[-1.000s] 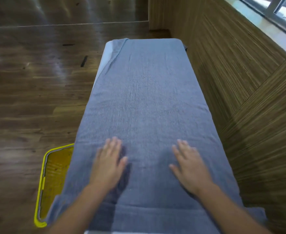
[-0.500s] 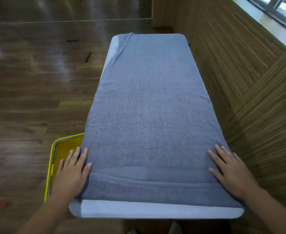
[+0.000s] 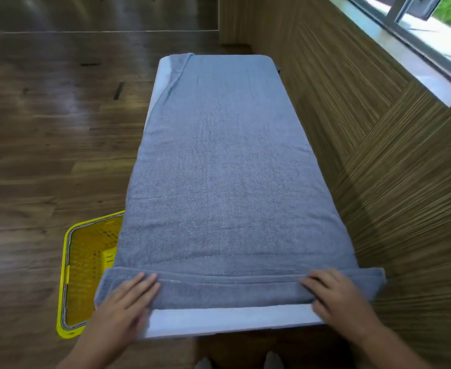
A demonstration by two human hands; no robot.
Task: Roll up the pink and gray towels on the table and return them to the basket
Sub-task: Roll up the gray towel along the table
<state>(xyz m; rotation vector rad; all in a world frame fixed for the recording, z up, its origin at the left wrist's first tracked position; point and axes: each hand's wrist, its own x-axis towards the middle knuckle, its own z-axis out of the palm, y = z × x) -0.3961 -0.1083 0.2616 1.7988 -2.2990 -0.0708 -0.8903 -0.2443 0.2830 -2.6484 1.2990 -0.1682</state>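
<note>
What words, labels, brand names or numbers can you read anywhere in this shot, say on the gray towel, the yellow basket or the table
None can be read. The gray towel shows plain cloth with only a woven band near the end the hands are folding, no tag in sight. The yellow basket shows perforated plastic, motion-blurred, with no print visible. The table edge is bare white.

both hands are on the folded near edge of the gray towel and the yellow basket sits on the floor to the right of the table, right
Not quite. In the head view the yellow basket sits left of the table, not right. Both the left hand and right hand do rest on the gray towel's folded edge.
</note>
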